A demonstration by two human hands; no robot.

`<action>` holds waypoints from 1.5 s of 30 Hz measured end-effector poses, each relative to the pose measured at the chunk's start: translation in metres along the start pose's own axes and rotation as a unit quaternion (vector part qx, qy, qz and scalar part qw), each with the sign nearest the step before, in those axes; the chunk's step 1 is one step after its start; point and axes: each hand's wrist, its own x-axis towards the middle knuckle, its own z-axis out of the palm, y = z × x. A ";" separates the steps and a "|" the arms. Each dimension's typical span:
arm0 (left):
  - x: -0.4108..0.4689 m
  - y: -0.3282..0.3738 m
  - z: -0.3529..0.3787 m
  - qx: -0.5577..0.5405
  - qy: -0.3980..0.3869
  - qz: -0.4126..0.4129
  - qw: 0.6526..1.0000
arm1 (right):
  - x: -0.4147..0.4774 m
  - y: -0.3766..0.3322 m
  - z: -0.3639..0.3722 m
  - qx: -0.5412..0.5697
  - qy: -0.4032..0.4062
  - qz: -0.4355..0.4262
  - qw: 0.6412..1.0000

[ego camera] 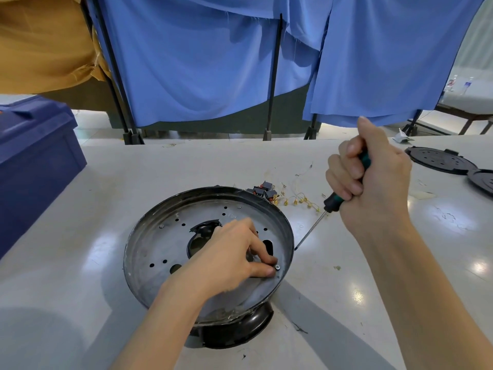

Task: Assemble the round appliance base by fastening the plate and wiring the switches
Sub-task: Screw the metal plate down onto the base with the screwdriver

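Observation:
The round black appliance base [149, 222] sits mid-table with a perforated grey metal plate [170, 244] lying inside it. My left hand [229, 252] reaches into the base and pinches a small silver screw [277, 267] at the plate's right edge. My right hand [373, 177] hovers to the right of the base and grips a green-and-black screwdriver [333, 201]; its shaft slants down-left toward the base rim. Black switches with red rockers [262, 192] and thin wires with brass terminals [298, 200] lie behind the base.
A dark blue plastic crate [34, 156] stands at the left table edge. Two black round covers [440, 161] lie at the far right. Blue curtains on black stands [213, 62] close off the back of the table.

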 end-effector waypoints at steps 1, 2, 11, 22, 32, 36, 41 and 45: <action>0.000 0.000 0.000 0.001 -0.002 -0.001 1.000 | 0.002 -0.002 0.000 0.008 0.000 0.006 1.000; 0.000 0.001 0.000 0.001 -0.004 -0.002 1.000 | 0.003 -0.004 -0.001 0.020 -0.002 0.014 1.000; -0.002 0.003 -0.001 0.008 -0.013 -0.008 1.000 | -0.004 0.018 0.003 0.025 -0.024 0.052 0.998; -0.002 0.006 -0.002 0.009 -0.005 0.001 1.000 | -0.004 0.025 0.001 0.009 -0.026 0.078 0.997; -0.002 0.006 -0.002 0.003 -0.006 0.000 1.000 | -0.006 0.027 0.000 -0.002 -0.059 0.079 0.995; 0.000 0.005 0.000 -0.014 -0.001 0.001 1.000 | -0.009 0.030 0.005 -0.033 -0.093 0.052 0.994; 0.002 0.004 0.000 -0.037 0.009 -0.001 0.999 | -0.013 0.034 0.014 -0.061 -0.124 0.017 0.990; 0.001 0.009 -0.003 -0.032 -0.011 0.003 0.999 | -0.013 0.034 0.016 -0.064 -0.101 0.013 0.993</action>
